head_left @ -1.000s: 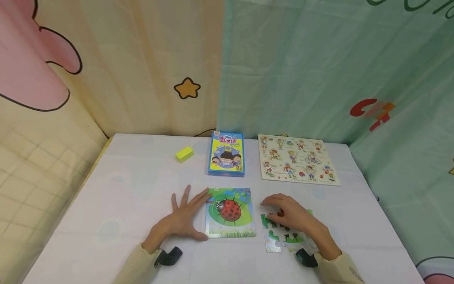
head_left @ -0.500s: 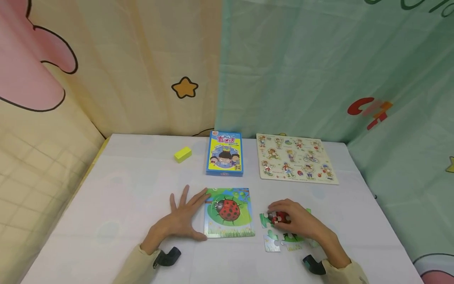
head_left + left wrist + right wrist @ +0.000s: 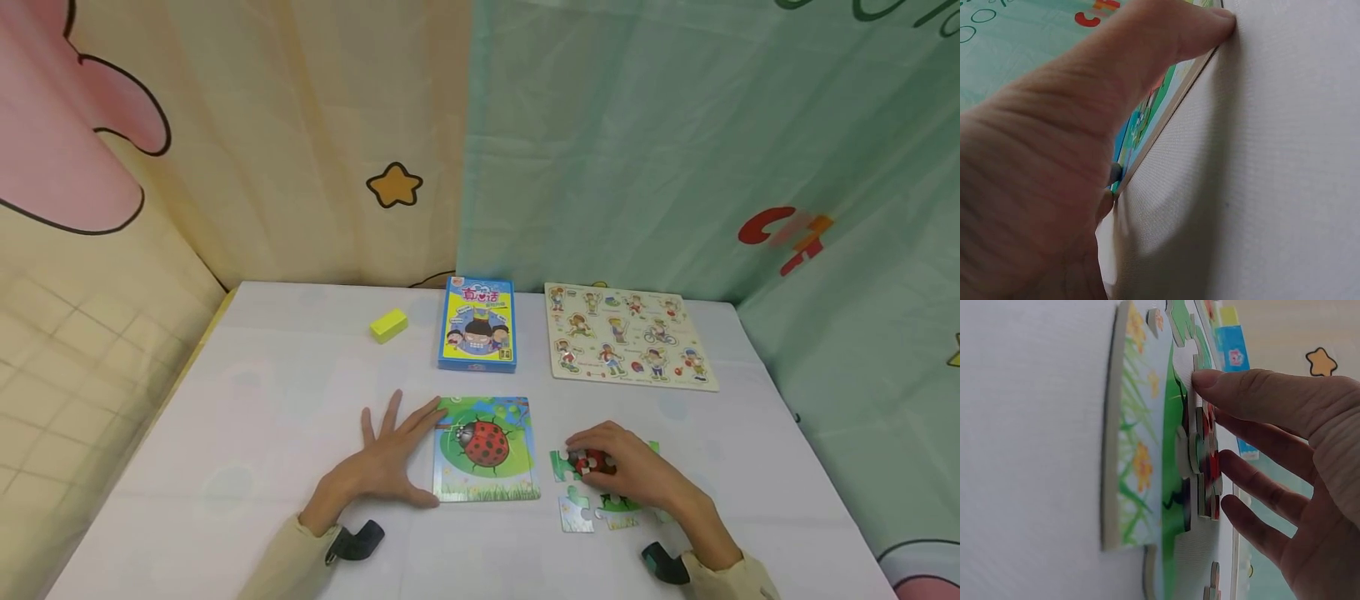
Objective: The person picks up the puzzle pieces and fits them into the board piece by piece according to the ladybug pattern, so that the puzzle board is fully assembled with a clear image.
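My left hand (image 3: 390, 465) lies with its fingers spread at the left edge of a square ladybug picture board (image 3: 485, 443). Thumb and fingertips touch its corners; the left wrist view shows the thumb along the board's edge (image 3: 1175, 103). To the right, my right hand (image 3: 633, 467) pinches a red ladybug puzzle piece (image 3: 591, 461) between thumb and fingers. Other loose puzzle pieces lie around and under this hand, among them a pale corner piece (image 3: 575, 514) and a flowered grass piece (image 3: 1138, 434). Some pieces are partly hidden by the right hand.
Behind the board stands a blue and yellow card box (image 3: 477, 325). A yellow block (image 3: 389, 326) sits left of the box. At the back right lies a wooden picture board with several figures (image 3: 630, 337). Curtains (image 3: 600, 150) hang behind the white table (image 3: 285, 392).
My right hand has moved slightly right and down over the pieces, and its thumb and fingers have closed round the red ladybug piece. The left hand keeps its place at the board.
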Available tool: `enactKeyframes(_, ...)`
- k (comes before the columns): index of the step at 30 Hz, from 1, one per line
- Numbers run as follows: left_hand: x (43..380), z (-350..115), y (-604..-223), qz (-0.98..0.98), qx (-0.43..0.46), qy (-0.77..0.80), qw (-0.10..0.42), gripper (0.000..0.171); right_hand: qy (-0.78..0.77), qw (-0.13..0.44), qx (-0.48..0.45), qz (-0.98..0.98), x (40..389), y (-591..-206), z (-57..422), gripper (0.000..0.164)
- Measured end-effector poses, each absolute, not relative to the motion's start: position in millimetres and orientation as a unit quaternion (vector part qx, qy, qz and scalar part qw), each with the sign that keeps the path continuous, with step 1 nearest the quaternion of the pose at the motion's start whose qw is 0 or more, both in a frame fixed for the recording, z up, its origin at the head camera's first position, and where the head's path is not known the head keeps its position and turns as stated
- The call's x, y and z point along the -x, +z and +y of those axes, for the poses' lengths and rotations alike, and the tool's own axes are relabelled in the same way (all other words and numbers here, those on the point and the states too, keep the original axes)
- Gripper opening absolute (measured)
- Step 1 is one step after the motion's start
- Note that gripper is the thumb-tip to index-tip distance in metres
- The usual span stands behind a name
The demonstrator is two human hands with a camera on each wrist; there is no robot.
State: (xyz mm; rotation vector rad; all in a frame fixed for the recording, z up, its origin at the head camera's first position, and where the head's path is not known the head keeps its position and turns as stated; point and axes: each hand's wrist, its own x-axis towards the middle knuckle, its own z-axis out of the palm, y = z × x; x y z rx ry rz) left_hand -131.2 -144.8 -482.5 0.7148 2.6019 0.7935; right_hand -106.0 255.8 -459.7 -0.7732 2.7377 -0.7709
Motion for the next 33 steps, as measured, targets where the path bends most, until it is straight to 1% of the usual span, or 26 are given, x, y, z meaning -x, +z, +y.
enactKeyframes(7, 131, -145, -483, 0.914, -0.249, 0.275, 0.163, 0.12, -0.247, 0.08, 0.262, 0.929, 105, -462, 254, 0.035)
enactKeyframes(25, 130, -144, -482, 0.916, -0.249, 0.269, 0.166, 0.12, -0.224, 0.068, 0.265, 0.935, 106, -462, 249, 0.026)
enactKeyframes(33, 129, -144, -482, 0.916, -0.247, 0.271, 0.165, 0.12, -0.228, 0.048, 0.278, 0.932, 110, -458, 241, 0.026)
